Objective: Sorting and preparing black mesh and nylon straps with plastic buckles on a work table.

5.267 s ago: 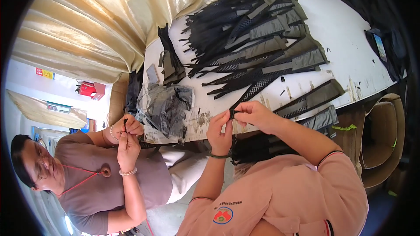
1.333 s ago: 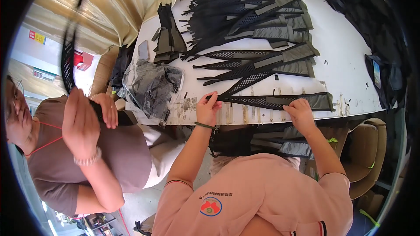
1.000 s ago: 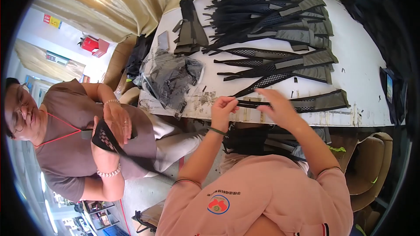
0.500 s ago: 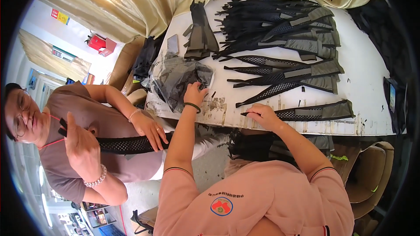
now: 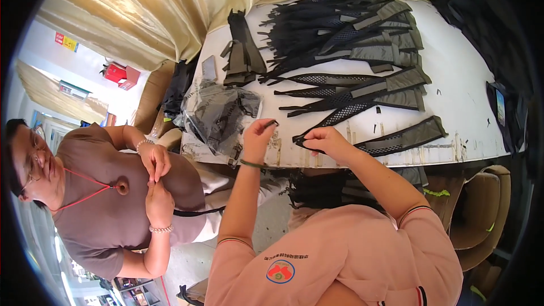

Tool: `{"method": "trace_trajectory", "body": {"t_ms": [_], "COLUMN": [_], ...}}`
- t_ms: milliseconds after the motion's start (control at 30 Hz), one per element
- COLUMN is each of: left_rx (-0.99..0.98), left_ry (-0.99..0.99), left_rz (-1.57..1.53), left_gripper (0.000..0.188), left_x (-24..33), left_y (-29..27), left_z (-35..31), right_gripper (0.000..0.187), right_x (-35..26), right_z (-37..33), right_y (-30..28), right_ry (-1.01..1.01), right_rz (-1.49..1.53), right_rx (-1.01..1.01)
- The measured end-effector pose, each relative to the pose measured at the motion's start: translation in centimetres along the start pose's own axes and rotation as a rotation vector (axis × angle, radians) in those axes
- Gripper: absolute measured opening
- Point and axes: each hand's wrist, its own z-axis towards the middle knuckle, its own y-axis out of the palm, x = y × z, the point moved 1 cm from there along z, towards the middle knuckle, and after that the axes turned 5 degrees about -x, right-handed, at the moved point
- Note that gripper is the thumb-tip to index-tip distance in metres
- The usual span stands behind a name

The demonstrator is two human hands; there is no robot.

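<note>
My left hand (image 5: pixel 258 140) is closed in a pinch on a small black piece (image 5: pixel 273 123), just right of a clear plastic bag (image 5: pixel 212 119) holding dark items. My right hand (image 5: pixel 330 145) has its fingers closed on the narrow end of a black mesh strap (image 5: pixel 405 137). That strap lies along the table's near edge, its wide grey end to the right. A gap separates my two hands. The small piece's exact kind is too small to make out.
Several similar straps (image 5: pixel 345 34) lie piled on the white table (image 5: pixel 453 62). A small bundle (image 5: pixel 242 51) and a flat grey rectangle (image 5: pixel 209 69) are at the left. A co-worker (image 5: pixel 153 192) stands left, hands together. Cardboard boxes (image 5: pixel 481 215) are at the right.
My left hand has drawn back from the bag toward me, the small black piece at its fingertips. My right hand stays on the strap's end. The co-worker has brought both hands together.
</note>
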Motion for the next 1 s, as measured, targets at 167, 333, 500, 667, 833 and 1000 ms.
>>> {"method": "trace_trajectory", "body": {"t_ms": [167,333,500,667,833,1000], "left_rx": [-0.057,-0.127,-0.138,-0.048,-0.034,-0.002], "left_ry": [-0.009,0.075,0.131,0.209,0.248,0.287], "left_rz": [-0.323,-0.363,-0.32,-0.199,-0.096,-0.14], "left_gripper": [0.015,0.018,0.021,0.025,0.027,0.028], "left_x": [2.1,3.0,3.1,3.1,3.3,3.5], "left_y": [6.3,7.7,8.6,8.8,8.5,9.4], "left_z": [-4.4,-5.4,-6.2,-6.5,-6.9,-7.1], "right_gripper": [0.01,0.011,0.012,0.012,0.011,0.009], "right_x": [-1.4,-1.1,-2.0,-1.9,-2.7,-2.4], "right_z": [-1.5,-2.6,-3.7,-4.1,-4.5,-4.3], "right_y": [1.2,0.4,0.9,1.2,1.2,1.7], "right_ry": [0.082,0.075,-0.022,-0.196,-0.2,-0.202], "right_rz": [0.339,0.402,0.421,0.201,0.094,0.143], "right_rx": [-0.056,0.007,0.089,0.094,0.074,0.138]}}
